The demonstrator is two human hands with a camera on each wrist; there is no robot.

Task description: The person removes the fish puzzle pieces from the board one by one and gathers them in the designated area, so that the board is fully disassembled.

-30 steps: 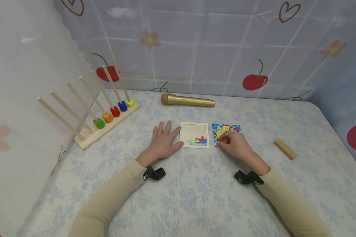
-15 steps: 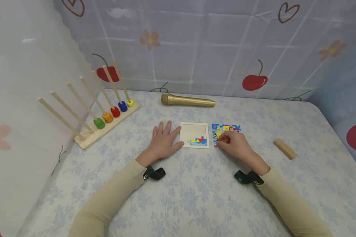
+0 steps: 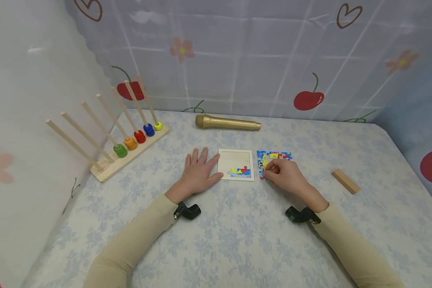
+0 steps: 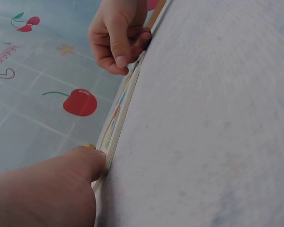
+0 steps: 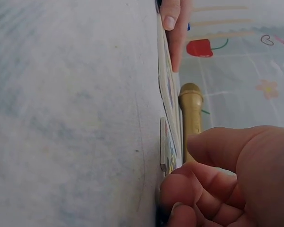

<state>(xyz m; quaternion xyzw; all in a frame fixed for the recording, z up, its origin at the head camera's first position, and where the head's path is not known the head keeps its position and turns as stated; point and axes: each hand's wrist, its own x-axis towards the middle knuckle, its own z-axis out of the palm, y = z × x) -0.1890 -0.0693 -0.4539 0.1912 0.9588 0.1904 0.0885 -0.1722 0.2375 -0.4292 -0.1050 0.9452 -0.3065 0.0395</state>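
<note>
My left hand [image 3: 198, 176] lies spread on the table, thumb and index finger touching the left edge of a square wooden puzzle frame [image 3: 235, 151]. A few joined jigsaw pieces [image 3: 241, 172] fill the frame's lower right corner. To the right of the frame, several colourful loose jigsaw pieces [image 3: 273, 155] lie in a group, partly covered by my right hand [image 3: 286, 176]. In the right wrist view the fingers of that right hand [image 5: 227, 179] are curled, with thumb and index tips close over the pieces' edge. I cannot tell whether they pinch a piece.
A gold microphone [image 3: 228, 122] lies behind the frame. At the left stands a wooden peg stand [image 3: 129, 154] with coloured beads on its tall rods. A small wooden block [image 3: 346, 181] lies right of my right hand. A patterned curtain [image 3: 237, 60] rises behind the table.
</note>
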